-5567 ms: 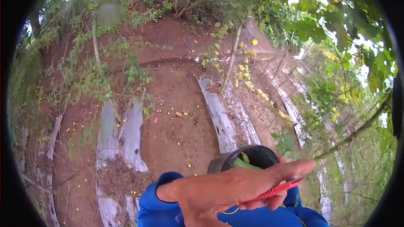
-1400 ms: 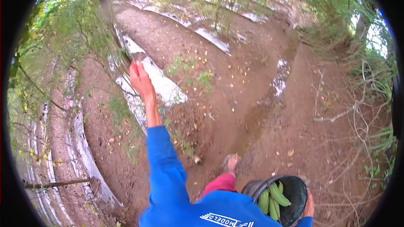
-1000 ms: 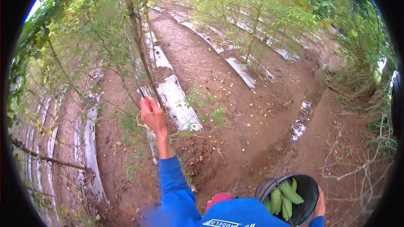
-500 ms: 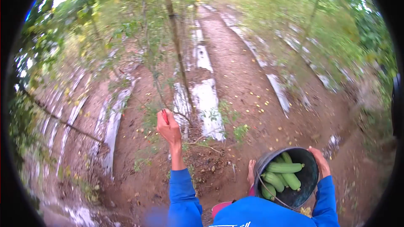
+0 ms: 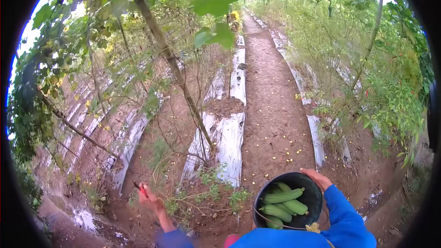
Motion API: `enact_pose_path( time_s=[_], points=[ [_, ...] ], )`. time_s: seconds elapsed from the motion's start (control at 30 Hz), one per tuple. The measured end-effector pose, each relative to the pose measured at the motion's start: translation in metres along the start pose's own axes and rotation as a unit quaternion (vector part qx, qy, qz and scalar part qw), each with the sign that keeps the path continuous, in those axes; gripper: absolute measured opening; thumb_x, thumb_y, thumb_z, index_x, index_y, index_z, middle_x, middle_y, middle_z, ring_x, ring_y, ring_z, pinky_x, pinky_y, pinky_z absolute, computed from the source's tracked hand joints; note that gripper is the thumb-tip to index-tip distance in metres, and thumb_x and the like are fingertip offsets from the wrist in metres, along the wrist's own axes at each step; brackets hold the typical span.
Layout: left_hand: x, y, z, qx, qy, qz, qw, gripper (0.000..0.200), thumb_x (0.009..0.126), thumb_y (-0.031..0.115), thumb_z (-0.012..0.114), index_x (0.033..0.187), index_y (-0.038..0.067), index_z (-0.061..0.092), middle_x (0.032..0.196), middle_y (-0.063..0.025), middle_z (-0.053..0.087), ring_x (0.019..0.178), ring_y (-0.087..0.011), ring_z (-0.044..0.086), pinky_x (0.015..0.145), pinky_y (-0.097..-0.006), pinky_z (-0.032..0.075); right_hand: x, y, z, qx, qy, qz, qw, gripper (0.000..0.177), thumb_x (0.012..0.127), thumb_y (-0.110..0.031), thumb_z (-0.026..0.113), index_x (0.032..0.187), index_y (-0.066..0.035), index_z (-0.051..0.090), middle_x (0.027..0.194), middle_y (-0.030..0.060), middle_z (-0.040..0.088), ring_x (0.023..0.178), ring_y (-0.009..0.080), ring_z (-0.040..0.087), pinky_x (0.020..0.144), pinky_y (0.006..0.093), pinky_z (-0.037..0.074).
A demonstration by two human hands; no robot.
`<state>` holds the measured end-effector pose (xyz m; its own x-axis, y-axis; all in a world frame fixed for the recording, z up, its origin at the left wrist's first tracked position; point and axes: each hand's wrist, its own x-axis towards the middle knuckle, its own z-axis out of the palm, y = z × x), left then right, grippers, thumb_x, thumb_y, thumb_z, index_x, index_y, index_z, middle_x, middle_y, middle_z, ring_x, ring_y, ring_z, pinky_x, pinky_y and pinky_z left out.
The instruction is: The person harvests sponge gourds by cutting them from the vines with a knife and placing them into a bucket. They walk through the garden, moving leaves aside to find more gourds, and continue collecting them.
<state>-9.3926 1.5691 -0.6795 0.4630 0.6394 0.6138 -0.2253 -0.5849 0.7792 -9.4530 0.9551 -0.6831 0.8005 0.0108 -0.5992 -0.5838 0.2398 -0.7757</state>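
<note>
- The left hand [image 5: 152,200] is closed around a red-handled tool [image 5: 144,192], its dark tip pointing up and to the left; the tool's exact type is too small to tell.
- The right hand [image 5: 318,178] rests at the far right rim of a black bucket [image 5: 313,196]; how fully its fingers grip cannot be told.
- Several green gourds [image 5: 283,196] lie in the bucket, some crossing over others, well apart from the left hand.
- The bucket sits close against the person's blue shirt [image 5: 287,239].
- Low leafy stems grow from the soil between the left hand and the bucket.
- Beyond them, a leaning wooden pole [image 5: 177,71] rises beside a strip of silvery plastic mulch [image 5: 230,151].
- A dirt path [image 5: 271,110] runs along the right of that strip, dotted with small yellow bits.
- Broad green leaves [image 5: 214,3] hang overhead.
</note>
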Motion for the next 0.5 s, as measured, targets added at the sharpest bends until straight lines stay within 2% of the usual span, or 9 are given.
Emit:
enact_pose_path(
  time_s=[0.03,0.07,0.17,0.3,0.37,0.4,0.43,0.47,0.5],
  points=[
    [0.0,0.008,0.002,0.006,0.0,-0.039,0.999,0.025,0.099,0.02,0.05,0.099,-0.002,0.062,0.077,-0.0007,0.054,0.069,-0.0123,0.048,0.061,-0.03,0.037,0.001,-0.01,-0.004,-0.007,-0.011,0.007,1.0,0.037,0.097,-0.039,0.058,0.104,-0.004,0.068,0.096,0.0066,0.072,0.086,0.0169,0.067,0.081,0.0307,0.053],
    [-0.002,0.019,0.006,-0.014,0.018,-0.033,0.999,0.024,0.099,0.019,0.05,0.091,-0.001,0.059,0.076,0.0018,0.049,0.071,-0.0108,0.044,0.063,-0.0277,0.036,0.002,-0.018,-0.01,-0.005,-0.012,0.007,1.0,0.037,0.097,-0.039,0.058,0.104,-0.004,0.068,0.096,0.0066,0.072,0.086,0.0169,0.067,0.081,0.0307,0.053],
    [-0.004,0.02,0.006,-0.013,0.01,-0.031,0.999,0.025,0.099,0.021,0.05,0.086,0.001,0.056,0.075,0.0006,0.05,0.071,-0.0111,0.045,0.064,-0.0286,0.036,0.006,-0.034,-0.024,-0.057,-0.058,-0.056,0.995,0.042,0.098,-0.038,0.057,0.123,-0.004,0.061,0.119,0.0081,0.066,0.108,0.0163,0.062,0.095,0.0305,0.048],
    [-0.011,0.008,0.015,-0.001,0.044,-0.047,0.998,0.027,0.099,0.022,0.049,0.084,0.001,0.057,0.072,-0.0002,0.051,0.068,-0.012,0.046,0.061,-0.0307,0.036,0.042,-0.029,-0.06,-0.037,-0.117,-0.103,0.987,0.048,0.099,-0.036,0.055,0.133,-0.003,0.055,0.13,0.0084,0.06,0.119,0.0159,0.056,0.102,0.0307,0.043],
    [-0.013,0.023,0.016,0.03,0.065,-0.093,0.993,0.029,0.098,0.023,0.049,0.082,0.001,0.06,0.068,-0.0004,0.052,0.062,-0.0138,0.047,0.057,-0.0335,0.036,0.072,-0.033,-0.074,-0.183,-0.109,-0.114,0.97,0.049,0.101,-0.035,0.051,0.137,-0.002,0.052,0.136,0.0077,0.056,0.123,0.0157,0.053,0.105,0.0313,0.041],
    [-0.014,0.022,0.014,0.03,0.094,-0.089,0.991,0.029,0.098,0.023,0.049,0.082,0.001,0.06,0.068,-0.0004,0.052,0.062,-0.0138,0.047,0.057,-0.0335,0.036,0.083,-0.031,-0.081,-0.028,-0.152,-0.002,0.988,0.045,0.102,-0.032,0.05,0.135,-0.002,0.054,0.132,0.0073,0.06,0.119,0.0162,0.056,0.104,0.0317,0.042],
    [-0.014,0.016,0.018,0.023,0.101,-0.074,0.992,0.026,0.097,0.023,0.051,0.082,0.005,0.061,0.066,0.0034,0.047,0.058,-0.0086,0.04,0.052,-0.029,0.03,0.13,-0.036,-0.079,-0.142,-0.103,0.079,0.981,0.043,0.102,-0.031,0.048,0.133,-0.002,0.056,0.126,0.0072,0.064,0.115,0.0177,0.059,0.103,0.0331,0.043],
    [-0.009,0.01,0.023,0.015,0.11,-0.058,0.992,0.022,0.096,0.024,0.053,0.082,0.009,0.061,0.064,0.0072,0.042,0.053,-0.0034,0.033,0.047,-0.0245,0.024,0.132,-0.041,-0.083,-0.148,-0.157,0.002,0.976,0.044,0.102,-0.035,0.048,0.129,-0.001,0.059,0.119,0.0076,0.067,0.108,0.0181,0.062,0.098,0.034,0.046],
    [-0.005,0.003,0.027,0.011,0.145,-0.054,0.988,0.022,0.096,0.024,0.053,0.082,0.009,0.061,0.064,0.0072,0.042,0.053,-0.0034,0.033,0.047,-0.0245,0.024,0.15,-0.062,-0.07,-0.291,-0.182,-0.038,0.938,0.045,0.101,-0.04,0.049,0.127,-0.004,0.06,0.119,0.0065,0.066,0.105,0.0175,0.061,0.094,0.0332,0.047]
  ],
)
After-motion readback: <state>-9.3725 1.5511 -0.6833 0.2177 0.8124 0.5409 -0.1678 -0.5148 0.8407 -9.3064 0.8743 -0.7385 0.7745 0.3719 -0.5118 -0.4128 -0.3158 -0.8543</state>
